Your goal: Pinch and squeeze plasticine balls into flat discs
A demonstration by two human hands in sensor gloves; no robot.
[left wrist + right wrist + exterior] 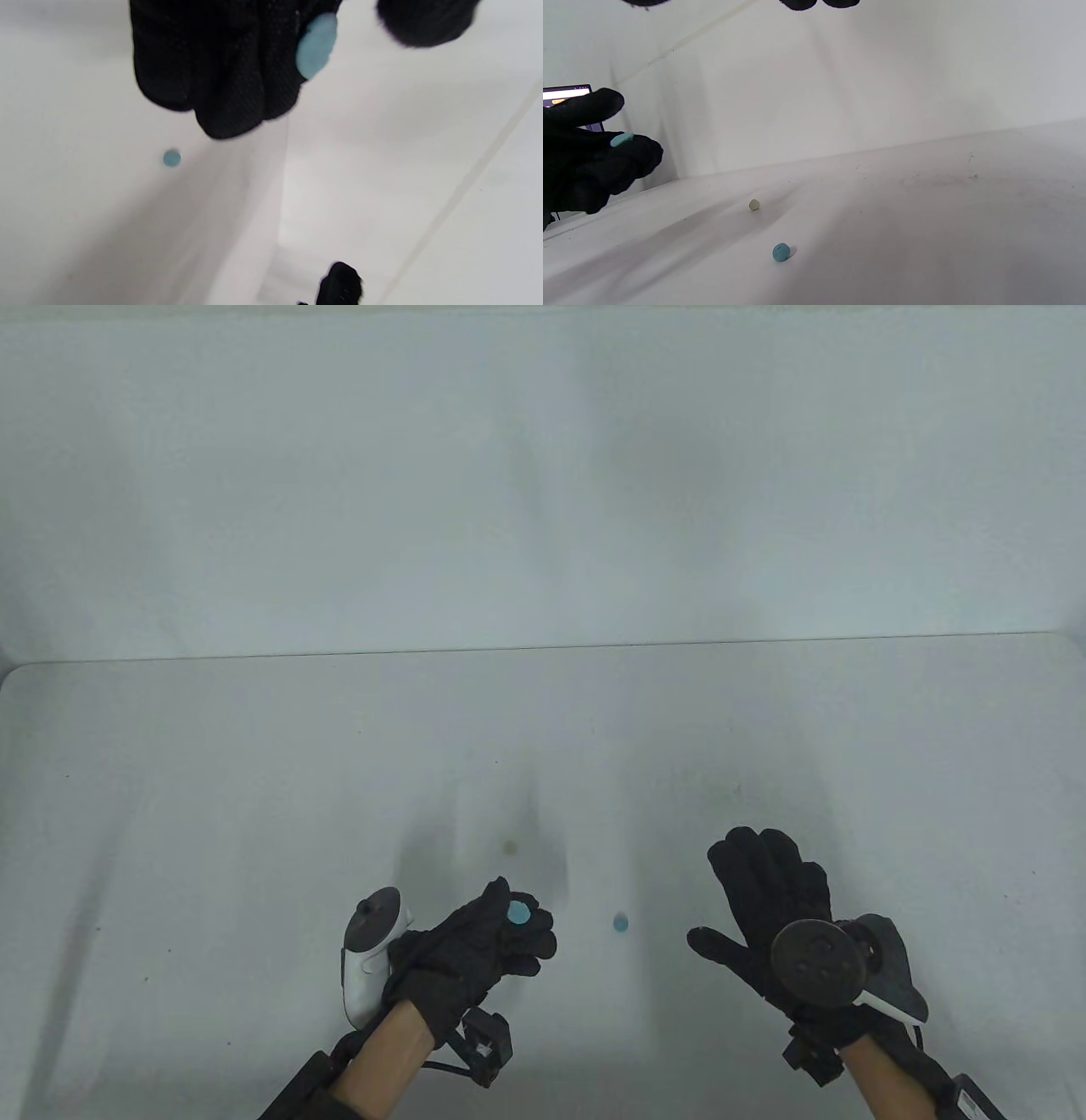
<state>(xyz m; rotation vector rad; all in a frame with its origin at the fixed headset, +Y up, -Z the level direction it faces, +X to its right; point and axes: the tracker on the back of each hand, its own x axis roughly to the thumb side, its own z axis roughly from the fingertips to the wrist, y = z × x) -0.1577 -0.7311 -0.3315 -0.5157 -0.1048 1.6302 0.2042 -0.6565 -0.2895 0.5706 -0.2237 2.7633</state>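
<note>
A flattened blue plasticine disc (518, 912) (316, 44) (622, 139) lies on the curled fingers of my left hand (530, 937) (220, 63) (598, 165), held a little above the table. The left thumb (585, 106) is lifted clear of the disc. A small blue ball (621, 923) (172, 158) (781, 252) sits on the white table (254, 814) between my hands. A pale olive ball (510, 845) (754, 205) lies just beyond the left hand. My right hand (764, 882) hovers to the right of the blue ball, fingers spread and holding nothing.
The table's far edge (543, 647) meets a white backdrop. A lit laptop screen (566, 93) shows at the far left of the right wrist view. Faint smudges mark the table surface near the balls.
</note>
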